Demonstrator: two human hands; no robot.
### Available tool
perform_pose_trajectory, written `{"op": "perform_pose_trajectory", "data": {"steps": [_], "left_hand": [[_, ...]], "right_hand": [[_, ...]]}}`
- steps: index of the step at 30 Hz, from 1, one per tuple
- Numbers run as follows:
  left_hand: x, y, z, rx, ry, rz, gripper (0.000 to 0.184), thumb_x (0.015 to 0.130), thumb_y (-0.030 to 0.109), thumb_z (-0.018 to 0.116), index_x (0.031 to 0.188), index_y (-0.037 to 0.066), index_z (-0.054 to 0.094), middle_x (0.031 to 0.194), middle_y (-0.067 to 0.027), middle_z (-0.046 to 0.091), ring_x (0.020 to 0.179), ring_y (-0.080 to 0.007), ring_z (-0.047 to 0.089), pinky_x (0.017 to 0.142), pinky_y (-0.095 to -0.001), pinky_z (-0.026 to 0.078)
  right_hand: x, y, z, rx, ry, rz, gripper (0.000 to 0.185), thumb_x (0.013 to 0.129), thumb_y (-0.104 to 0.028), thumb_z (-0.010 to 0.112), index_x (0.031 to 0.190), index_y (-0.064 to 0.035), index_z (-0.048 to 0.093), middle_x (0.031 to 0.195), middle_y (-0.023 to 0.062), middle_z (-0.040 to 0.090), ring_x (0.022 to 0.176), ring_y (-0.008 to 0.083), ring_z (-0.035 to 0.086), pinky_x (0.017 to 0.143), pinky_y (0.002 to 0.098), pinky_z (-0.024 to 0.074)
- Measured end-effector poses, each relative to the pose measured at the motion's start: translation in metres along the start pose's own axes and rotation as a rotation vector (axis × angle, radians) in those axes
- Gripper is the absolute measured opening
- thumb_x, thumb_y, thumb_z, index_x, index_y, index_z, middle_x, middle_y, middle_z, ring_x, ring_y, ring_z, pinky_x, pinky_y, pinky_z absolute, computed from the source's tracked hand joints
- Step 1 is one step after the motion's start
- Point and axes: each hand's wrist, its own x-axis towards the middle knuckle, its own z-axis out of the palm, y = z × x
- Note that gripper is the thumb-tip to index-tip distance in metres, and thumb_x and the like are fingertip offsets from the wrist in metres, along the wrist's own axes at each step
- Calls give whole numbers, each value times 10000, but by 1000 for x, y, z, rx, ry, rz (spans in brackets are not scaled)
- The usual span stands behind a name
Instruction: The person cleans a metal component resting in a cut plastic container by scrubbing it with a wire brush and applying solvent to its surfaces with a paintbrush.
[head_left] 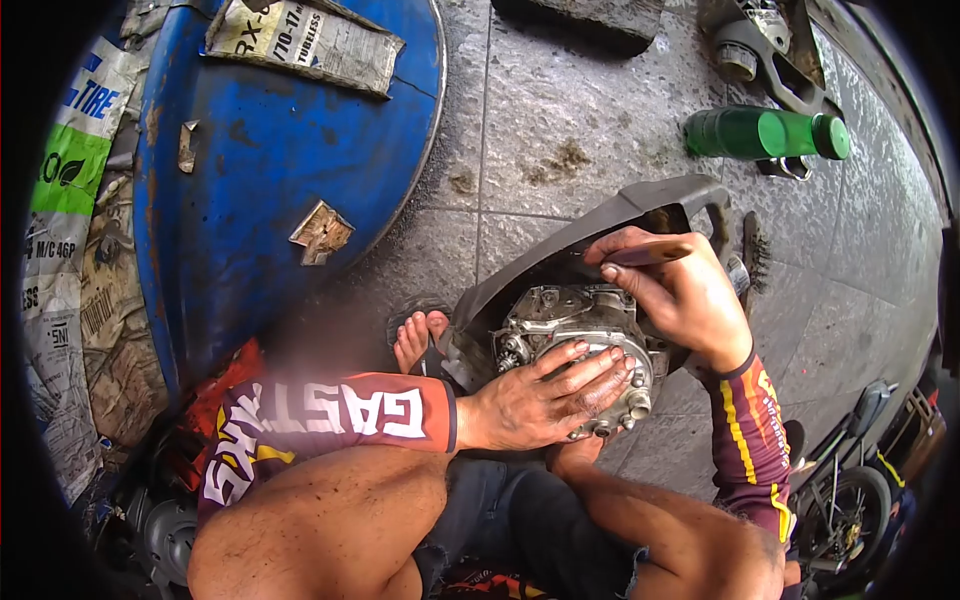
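Note:
A greasy metal engine part point(570, 312) sits between my legs, inside a dark curved plastic housing point(590, 215). My left hand point(560, 398) lies over the round cover on its near side, fingers spread and pointing right. Above the part's upper right, my right hand point(670, 290) is closed around a brownish handle point(650, 254). Whatever is on the other end of that tool cannot be made out. Dark grease marks both hands.
A blue metal drum point(290, 130) with torn labels stands at the left. On the grey tiled floor point(520, 180) are a green bottle point(760, 134), a brush point(756, 250) and metal parts point(775, 60). A motorcycle wheel point(858, 510) shows at lower right.

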Motion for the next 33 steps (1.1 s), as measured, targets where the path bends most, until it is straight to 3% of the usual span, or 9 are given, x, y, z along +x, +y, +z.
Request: {"op": "perform_pose_trajectory", "data": {"steps": [3, 8, 12, 14, 18, 22, 24, 27, 33], "left_hand": [[-1, 0, 3, 9, 15, 17, 480, 898, 222, 555, 1331, 27, 621, 1508, -96, 501, 1435, -257, 440, 1244, -474, 271], [1, -3, 3, -41, 23, -6, 480, 892, 213, 567, 1332, 27, 617, 1499, -98, 510, 1442, -255, 433, 1246, -475, 268], [-1, 0, 5, 1, 24, 17, 498, 892, 221, 572, 1345, 17, 603, 1493, -104, 514, 1447, -257, 429, 1243, -477, 275], [1, -3, 3, -47, -3, 10, 505, 888, 227, 579, 1343, 11, 602, 1497, -104, 510, 1449, -259, 426, 1242, -481, 278], [-3, -2, 6, -24, 31, 16, 503, 881, 240, 583, 1331, 17, 615, 1506, -100, 497, 1450, -269, 423, 1247, -489, 269], [0, -1, 1, -12, 4, 0, 516, 878, 257, 587, 1339, 29, 618, 1501, -96, 501, 1445, -263, 426, 1244, -487, 279], [-2, 0, -2, 13, -18, -13, 522, 877, 263, 589, 1344, 33, 617, 1502, -95, 499, 1444, -260, 426, 1244, -486, 281], [1, -6, -4, 97, -43, -9, 611, 925, 488, 600, 1361, 60, 613, 1489, -73, 504, 1419, -227, 436, 1235, -468, 284], [6, -16, -19, -46, -65, -34, 851, 842, 624, 689, 1403, 0, 551, 1490, -132, 484, 1429, -291, 404, 1218, -499, 303]], "right_hand": [[10, 1, 8, 202, -251, -175, 174, 882, -41, 669, 1036, 26, 714, 964, 173, 738, 872, 355, 723, 791, 391, 570], [16, -10, 9, -165, -199, -190, 141, 869, -62, 680, 997, -10, 706, 919, 165, 734, 856, 378, 706, 763, 418, 573], [20, 7, 16, -16, -276, -209, 120, 868, -58, 681, 977, -8, 692, 904, 166, 732, 849, 370, 710, 755, 415, 574], [17, 11, 17, -117, -193, -140, 125, 858, -43, 679, 977, -7, 690, 902, 165, 731, 851, 366, 712, 756, 412, 577], [11, -6, 18, -89, -118, -264, 152, 834, -38, 671, 983, -11, 682, 931, 164, 723, 873, 362, 709, 754, 418, 574], [-8, 3, 9, -391, -72, 5, 217, 844, 3, 647, 1056, -24, 683, 1056, 166, 728, 950, 373, 708, 817, 416, 577], [-24, 2, 10, -272, 182, -118, 236, 870, 11, 630, 1096, -32, 683, 1135, 176, 719, 1032, 381, 697, 878, 413, 570], [-37, 4, 4, -330, 195, 0, 231, 893, 3, 640, 1116, -37, 684, 1182, 171, 707, 1101, 377, 681, 921, 409, 559], [-61, 11, 14, -121, 451, 73, 180, 912, -30, 691, 1090, -9, 714, 1140, 180, 726, 1103, 325, 703, 940, 369, 545]]}}
